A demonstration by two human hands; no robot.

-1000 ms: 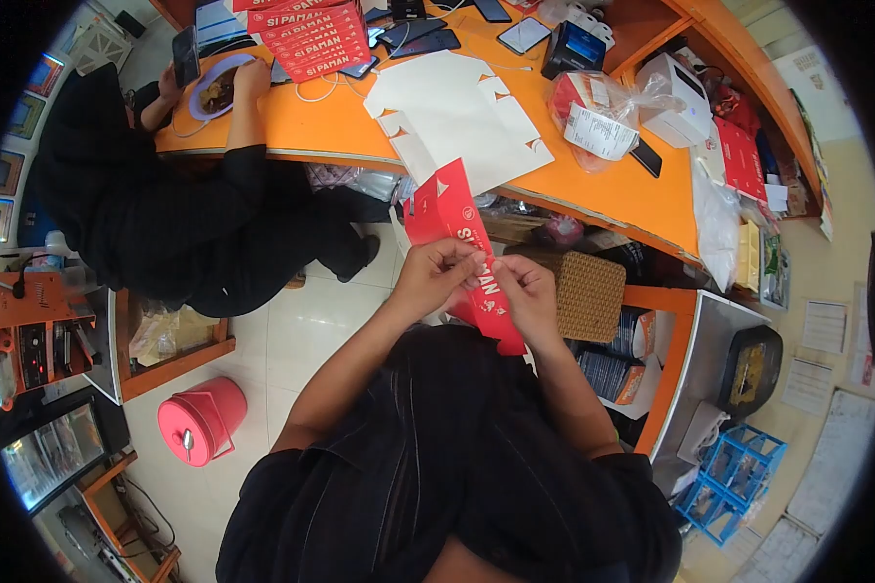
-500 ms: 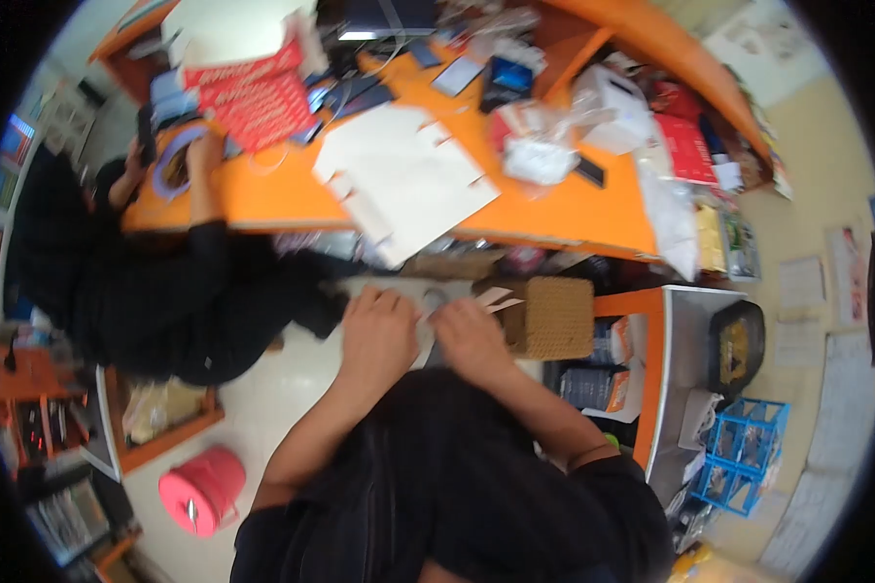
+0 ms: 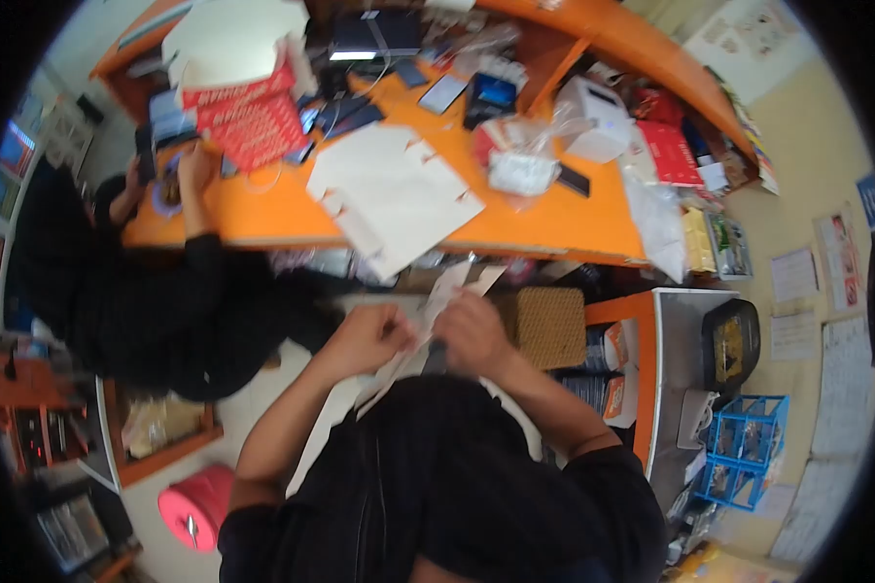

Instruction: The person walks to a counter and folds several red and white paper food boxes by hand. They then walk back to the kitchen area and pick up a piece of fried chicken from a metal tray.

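Observation:
In front of my lap, my right hand is closed on a pale strip of paper or thin card whose upper end sticks up past the fingers. A second pale tip shows behind that hand. My left hand is on the left side of the strip, its thumb and fingers pinched together at the strip's edge. Motion blur softens the fingertips. Beyond the hands, a large white cut sheet with small brown marks lies on the orange desk, one corner hanging over the front edge.
At left, a person in black sits at the desk, hands near a purple ring-shaped object. Red-printed paper, a phone and plastic bags lie on the desk. A woven brown box stands right of my hands; a pink bin is lower left.
My hands have drawn apart slightly, the left one moving left and down. More of the pale strip now shows between them. The person at left has shifted the near hand slightly.

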